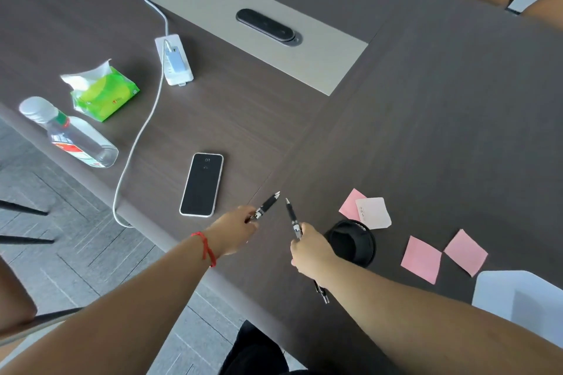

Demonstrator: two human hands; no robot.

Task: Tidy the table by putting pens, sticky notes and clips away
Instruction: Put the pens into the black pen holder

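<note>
While each hand pinches a pen above the tabletop [426,100], left hand [236,230] on one pen [268,205], right hand [310,250] on another [292,216], both look light, stiff and slick; mid-barrel holds suit the black holder [353,242] nearby.

I can read only "03" at the top of the phone [201,185] screen; the writing on the pale sticky note [373,212] is too small to read.
</note>
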